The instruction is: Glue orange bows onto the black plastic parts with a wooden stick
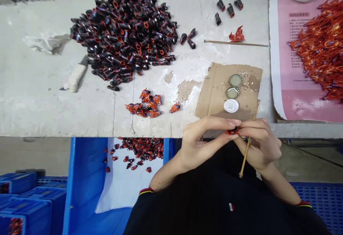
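My left hand (199, 140) pinches a small red-and-black plastic part (232, 131) between thumb and fingertips, just in front of the table edge. My right hand (261, 142) is closed on the other side of that part, its fingertips touching it. A thin wooden stick (245, 158) with a dark tip passes between my right fingers, slanting down. Behind my hands lies a piece of cardboard (214, 88) with two bottle caps (236, 80) and a round white cap (230, 106) in a row. The caps hold a pale substance I cannot identify.
A large heap of black parts (128, 31) covers the table's left middle. Orange joined pieces (146, 104) lie nearer. Orange parts (324, 49) are piled on a pink sheet (292, 95). Another stick (235, 43) lies behind the cardboard. A blue bin (85, 170) stands below the edge.
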Demonstrator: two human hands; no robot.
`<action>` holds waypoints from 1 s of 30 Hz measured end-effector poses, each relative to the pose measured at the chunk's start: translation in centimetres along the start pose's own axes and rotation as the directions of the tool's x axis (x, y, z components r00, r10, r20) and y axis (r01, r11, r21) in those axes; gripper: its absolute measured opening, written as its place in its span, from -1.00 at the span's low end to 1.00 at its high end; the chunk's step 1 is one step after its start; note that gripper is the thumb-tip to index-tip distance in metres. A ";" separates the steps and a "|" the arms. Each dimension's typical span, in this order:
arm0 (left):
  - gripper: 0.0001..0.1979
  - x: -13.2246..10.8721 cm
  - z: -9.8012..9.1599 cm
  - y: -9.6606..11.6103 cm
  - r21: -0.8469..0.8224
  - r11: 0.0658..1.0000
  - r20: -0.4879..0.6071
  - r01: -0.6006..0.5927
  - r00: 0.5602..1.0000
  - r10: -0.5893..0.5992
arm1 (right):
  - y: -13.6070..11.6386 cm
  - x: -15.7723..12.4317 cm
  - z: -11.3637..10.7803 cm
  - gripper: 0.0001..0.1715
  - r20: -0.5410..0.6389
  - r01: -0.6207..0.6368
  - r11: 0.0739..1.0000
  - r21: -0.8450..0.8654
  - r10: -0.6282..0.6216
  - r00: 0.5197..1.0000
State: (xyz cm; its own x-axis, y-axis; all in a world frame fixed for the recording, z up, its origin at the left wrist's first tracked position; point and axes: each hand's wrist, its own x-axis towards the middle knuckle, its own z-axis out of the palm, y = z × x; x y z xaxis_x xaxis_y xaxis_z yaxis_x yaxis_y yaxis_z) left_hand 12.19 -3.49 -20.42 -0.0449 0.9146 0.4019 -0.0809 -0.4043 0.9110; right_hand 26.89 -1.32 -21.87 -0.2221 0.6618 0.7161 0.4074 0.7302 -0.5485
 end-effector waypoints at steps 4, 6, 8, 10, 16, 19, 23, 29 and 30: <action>-0.61 0.1 0.1 0.0 -0.018 1.000 0.006 0.014 1.000 -0.014 | -0.2 0.1 -0.1 -0.77 0.002 -0.019 1.000 -0.001 0.019 1.000; -0.63 0.1 0.2 0.0 -0.034 0.999 0.015 0.009 1.000 -0.008 | -0.2 0.1 -0.1 -0.77 -0.001 -0.027 1.000 -0.005 0.027 1.000; -0.66 0.2 0.2 0.0 -0.042 0.999 0.017 0.003 1.000 -0.003 | -0.1 0.1 -0.1 -0.77 -0.001 -0.021 1.000 -0.001 0.021 1.000; -0.69 0.2 0.3 0.0 -0.035 0.999 0.014 0.000 1.000 0.001 | 0.0 0.1 -0.1 -0.78 0.000 -0.013 1.000 -0.001 0.013 1.000; -0.70 0.2 0.1 -0.4 0.030 0.998 0.008 -0.058 0.998 0.058 | 0.2 0.1 -0.1 -0.75 0.006 -0.031 1.000 0.001 0.031 1.000; -0.72 0.2 0.0 -0.7 0.057 0.992 0.027 -0.109 0.994 0.108 | 0.3 -0.1 0.0 -0.74 -0.004 -0.034 0.999 0.035 0.034 0.999; -0.75 0.1 0.2 -0.7 0.081 0.988 0.017 -0.129 0.992 0.128 | 0.4 -0.2 0.0 -0.73 -0.007 -0.036 0.998 0.056 0.037 0.999; -0.75 0.9 0.6 -0.8 -0.117 0.993 -0.066 0.022 0.997 -0.030 | 0.5 0.4 0.0 -0.75 0.011 -0.061 0.997 0.040 0.060 0.998; -0.72 1.1 0.6 -0.9 -0.152 0.988 -0.070 0.036 0.996 -0.048 | 0.4 0.5 0.0 -0.76 0.020 -0.074 0.996 0.043 0.073 0.997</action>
State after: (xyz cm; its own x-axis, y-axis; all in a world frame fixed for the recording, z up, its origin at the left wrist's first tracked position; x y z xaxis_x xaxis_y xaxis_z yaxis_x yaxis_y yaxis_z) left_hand 12.80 -2.11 -20.72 -0.1107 0.9299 0.3507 -0.2328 -0.3673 0.9005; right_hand 26.99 -0.65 -21.72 -0.2090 0.7165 0.6655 0.3840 0.6860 -0.6180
